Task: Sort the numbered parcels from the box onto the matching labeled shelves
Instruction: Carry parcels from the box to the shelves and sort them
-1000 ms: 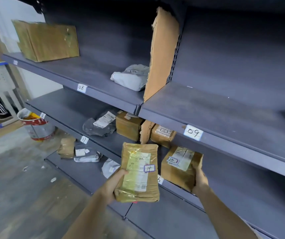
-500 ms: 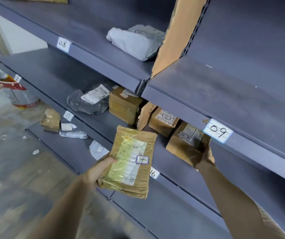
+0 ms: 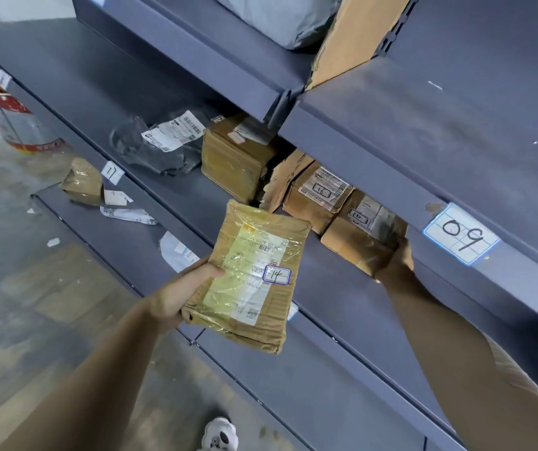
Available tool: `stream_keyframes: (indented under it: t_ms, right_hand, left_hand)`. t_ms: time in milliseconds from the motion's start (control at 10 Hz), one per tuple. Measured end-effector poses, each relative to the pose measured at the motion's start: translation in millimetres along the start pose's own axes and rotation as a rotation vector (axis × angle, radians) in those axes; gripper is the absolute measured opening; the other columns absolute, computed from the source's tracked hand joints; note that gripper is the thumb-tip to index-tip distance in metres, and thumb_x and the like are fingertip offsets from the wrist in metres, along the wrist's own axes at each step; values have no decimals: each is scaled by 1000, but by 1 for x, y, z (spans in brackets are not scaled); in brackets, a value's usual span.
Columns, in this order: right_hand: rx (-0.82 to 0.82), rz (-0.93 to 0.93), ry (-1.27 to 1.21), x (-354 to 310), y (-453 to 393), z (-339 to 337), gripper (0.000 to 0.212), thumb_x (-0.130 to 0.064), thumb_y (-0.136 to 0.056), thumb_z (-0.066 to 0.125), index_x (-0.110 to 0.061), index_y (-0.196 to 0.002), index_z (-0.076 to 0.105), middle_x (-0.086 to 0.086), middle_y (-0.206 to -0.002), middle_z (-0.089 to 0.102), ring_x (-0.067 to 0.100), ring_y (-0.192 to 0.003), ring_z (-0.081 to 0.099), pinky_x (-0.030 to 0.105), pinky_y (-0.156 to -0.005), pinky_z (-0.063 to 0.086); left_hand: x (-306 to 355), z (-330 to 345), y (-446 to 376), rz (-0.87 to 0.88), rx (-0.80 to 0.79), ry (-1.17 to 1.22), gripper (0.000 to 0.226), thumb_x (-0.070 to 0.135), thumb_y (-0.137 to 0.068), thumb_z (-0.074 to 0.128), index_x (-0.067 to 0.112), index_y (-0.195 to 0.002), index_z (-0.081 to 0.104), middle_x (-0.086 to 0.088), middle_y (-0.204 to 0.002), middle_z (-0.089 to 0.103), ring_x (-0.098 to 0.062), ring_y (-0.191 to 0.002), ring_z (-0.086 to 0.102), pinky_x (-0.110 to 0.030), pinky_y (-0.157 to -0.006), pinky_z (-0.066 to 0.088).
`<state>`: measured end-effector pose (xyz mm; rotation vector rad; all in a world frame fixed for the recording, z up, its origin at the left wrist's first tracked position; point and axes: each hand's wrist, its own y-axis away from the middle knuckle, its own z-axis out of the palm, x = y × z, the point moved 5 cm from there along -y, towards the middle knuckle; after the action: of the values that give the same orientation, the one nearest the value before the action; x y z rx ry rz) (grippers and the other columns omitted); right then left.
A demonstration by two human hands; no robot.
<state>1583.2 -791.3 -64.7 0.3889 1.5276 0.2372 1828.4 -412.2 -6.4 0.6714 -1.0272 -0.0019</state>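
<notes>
Dim, cool, even light falls across the grey shelves (image 3: 424,131); deep shadow pools beneath the upper tier; glare glints off the clear tape on the parcel marked 14 (image 3: 251,275); wide-angle distortion tilts and bends the shelf lines toward the edges; the floor (image 3: 17,288) and near forearms appear soft and blurred.

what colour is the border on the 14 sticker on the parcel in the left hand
Blue-purple border around a white sticker, seen best in the head view, on the brown parcel.
</notes>
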Motion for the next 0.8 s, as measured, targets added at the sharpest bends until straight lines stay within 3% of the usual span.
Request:
stream_keyframes:
  t_ms: [100, 200, 300, 400, 500, 600, 700, 800]
  right_hand:
    - [-190, -111, 228, -4, -8, 8, 31, -48, -61, 51, -35, -82, 69, 0, -109, 64, 21, -96, 56, 32, -77, 51]
    - [-58, 7, 153, -26, 51, 18, 21, -36, -86, 51, -19, -94, 61, 5, -105, 70, 15, -71, 65, 16, -40, 45]
    - [-126, 53, 126, -36, 80, 23, 29, -37, -97, 41, -16, -89, 59, 3, -74, 68, 12, -41, 62, 16, -31, 41]
    - [-110, 92, 169, -42, 88, 14, 35, -40, -100, 33, -18, -91, 58, -1, -69, 66, 10, -48, 59, 9, -36, 38]
    - [-92, 47, 303, -55, 112, 4, 45, -35, -103, 27, -14, -140, 41, 4, -136, 49, 11, -82, 52, 12, -59, 35]
    - [-84, -62, 456, -60, 124, -11, 46, -21, -105, 25, -6, -149, 21, 11, -154, 26, 16, -116, 49, -2, -66, 32]
    - [-58, -124, 568, -60, 141, -30, 51, -36, -103, 31, -10, -146, 33, 10, -154, 29, 27, -140, 31, 24, -105, 27]
    - [-67, -122, 578, -55, 165, -51, 51, -37, -102, 33, -8, -144, 37, 11, -153, 31, 28, -139, 31, 31, -110, 25]
  left_hand:
    - [0, 1, 3, -26, -26, -9, 20, 23, -93, 52, 20, -112, 59, -2, -86, 75, -20, -73, 72, -34, -68, 58]
    - [-1, 2, 5, -23, -39, 3, 38, 32, -80, 60, 24, -117, 60, -6, -105, 73, -34, -97, 68, -57, -99, 40]
    - [2, 7, 9, -25, -22, -41, 29, 31, -84, 58, 25, -112, 62, -4, -101, 74, -36, -96, 67, -49, -90, 47]
    - [4, 9, 13, -24, 10, -57, 21, 25, -94, 49, 23, -112, 61, 0, -92, 75, -20, -78, 72, -31, -68, 56]
    - [9, 15, 24, -27, 7, -79, 28, 30, -90, 56, 21, -116, 61, -3, -97, 74, -23, -82, 71, -34, -73, 54]
    - [12, 19, 40, -42, 36, -95, 25, 28, -93, 52, 21, -115, 61, -6, -101, 72, -25, -87, 68, -35, -73, 55]
    - [13, 30, 56, -59, 16, -120, 46, 39, -77, 64, 24, -120, 60, -8, -109, 71, -30, -97, 66, -37, -80, 51]
    - [7, 51, 67, -73, 13, -129, 50, 40, -67, 67, 26, -115, 63, -11, -112, 69, -33, -98, 64, -46, -83, 49]
